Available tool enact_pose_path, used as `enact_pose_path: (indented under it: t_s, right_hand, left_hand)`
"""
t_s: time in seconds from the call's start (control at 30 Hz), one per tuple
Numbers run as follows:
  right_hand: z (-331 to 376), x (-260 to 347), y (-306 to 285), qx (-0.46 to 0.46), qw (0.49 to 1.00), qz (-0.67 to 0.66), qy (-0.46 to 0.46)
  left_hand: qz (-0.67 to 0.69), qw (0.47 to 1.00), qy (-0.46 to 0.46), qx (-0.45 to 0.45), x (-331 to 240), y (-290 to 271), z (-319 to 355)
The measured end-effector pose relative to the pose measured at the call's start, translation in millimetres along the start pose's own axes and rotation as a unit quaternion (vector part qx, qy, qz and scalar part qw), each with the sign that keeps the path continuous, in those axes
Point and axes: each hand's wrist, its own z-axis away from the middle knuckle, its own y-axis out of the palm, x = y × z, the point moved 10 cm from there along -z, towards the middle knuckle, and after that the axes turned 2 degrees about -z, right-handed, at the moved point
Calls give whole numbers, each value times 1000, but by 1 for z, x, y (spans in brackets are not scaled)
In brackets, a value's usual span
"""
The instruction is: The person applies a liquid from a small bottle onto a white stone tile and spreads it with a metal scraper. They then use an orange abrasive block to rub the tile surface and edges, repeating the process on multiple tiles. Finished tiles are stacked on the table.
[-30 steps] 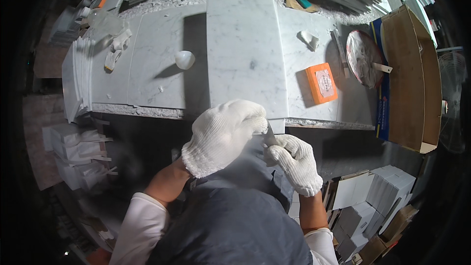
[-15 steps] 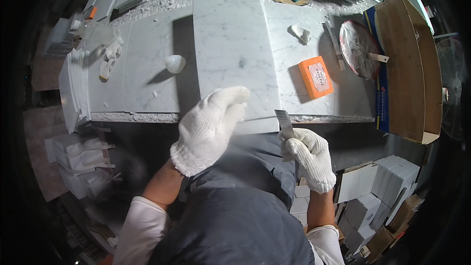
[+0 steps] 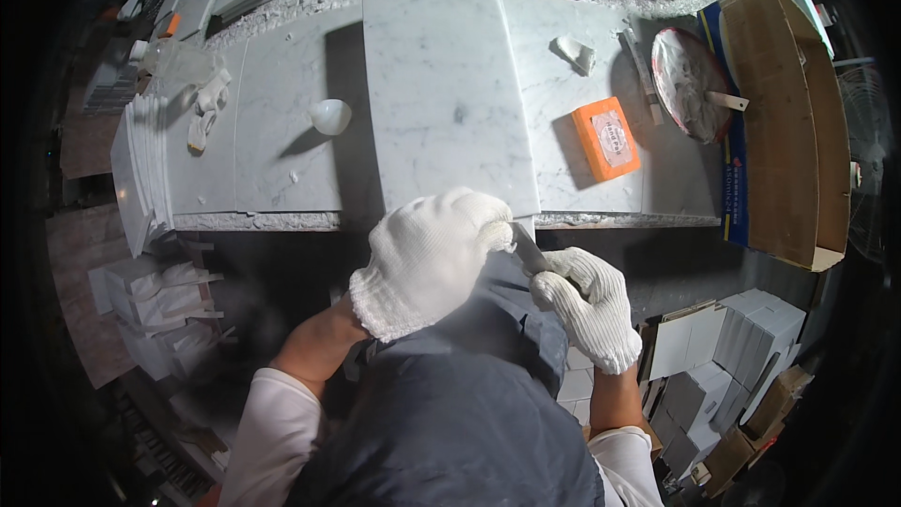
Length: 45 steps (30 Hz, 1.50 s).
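Observation:
My right hand [image 3: 587, 305], in a white knitted glove, pinches a flat metal scraper blade [image 3: 529, 250] in front of the table edge. My left hand [image 3: 436, 263], gloved the same way, has its fingers curled together around the far end of the blade. Its thumb side meets the metal; the exact grip is partly hidden. Just beyond my left hand lies a grey-veined white marble slab [image 3: 450, 84], raised above the slabs around it and reaching to the table's front edge.
Right of the slab lie an orange hand-pad block [image 3: 605, 139], a white fragment [image 3: 575, 54], a round red-rimmed container [image 3: 688, 84] and an open cardboard box [image 3: 774, 122]. To the left are a small white cup [image 3: 330, 116], a crumpled glove [image 3: 208, 108] and stacked tiles [image 3: 143, 164].
My left hand has moved right and slightly down, off the slab's near end, and its fingers have closed on the blade. The blade has tilted left and moved slightly left.

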Motion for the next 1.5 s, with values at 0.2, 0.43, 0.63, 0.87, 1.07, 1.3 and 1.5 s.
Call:
enact_pose_path:
  t_s: [0.2,0.43,0.63,0.87,1.07,1.3,1.5]
  right_hand:
    - [16,-21,-33,-80,994,-12,71]
    - [-3,-42,-39,-82,964,-239,77]
    - [-12,-40,-31,-69,956,-275,80]
    - [-18,-21,-88,-194,962,-192,-25]
    - [-26,-6,-197,-406,909,-29,-93]
    - [-61,-2,-221,-400,898,161,-87]
    - [-82,0,-227,-373,904,194,-82]
  left_hand:
    - [6,981,-114,-160,57,-52,7]
    - [91,942,-238,-219,124,-72,48]
    - [37,907,-183,-377,142,-81,65]
    - [-105,877,-174,-435,177,-79,71]
    - [-106,876,-213,-419,215,-67,62]
    - [-144,869,-246,-405,223,-60,52]
    - [-133,864,-298,-384,235,-57,55]
